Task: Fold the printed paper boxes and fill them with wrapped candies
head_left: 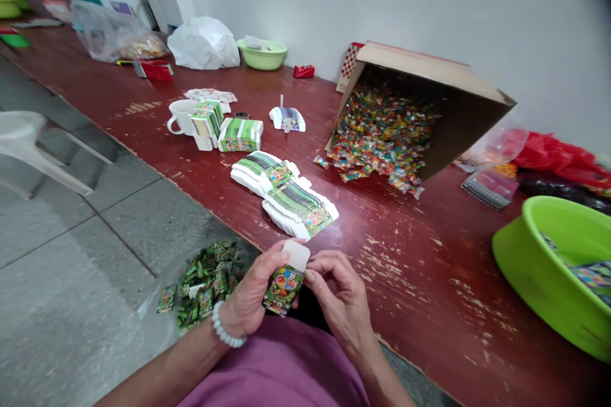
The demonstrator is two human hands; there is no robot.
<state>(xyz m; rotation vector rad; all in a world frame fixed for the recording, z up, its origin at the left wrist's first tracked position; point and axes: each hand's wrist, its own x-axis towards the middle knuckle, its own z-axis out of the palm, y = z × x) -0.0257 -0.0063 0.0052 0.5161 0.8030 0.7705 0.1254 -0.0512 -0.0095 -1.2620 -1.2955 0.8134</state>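
Over the table's front edge, my left hand is closed around a small printed candy box. The box is colourful with a green and black print, and its white top flap stands up. My right hand has its thumb and fingers pinched at the box's right edge by the flap; the fingertips partly hide what they grip. Just beyond my hands, fanned stacks of flat green-and-white cartons lie on the table. Below left, a clear plastic bag holds many small green boxes.
A tipped cardboard box spills wrapped candies onto the red table. At right stands a green basin. Further left are a white mug, upright carton stacks and a white bag. A white stool stands on the floor.
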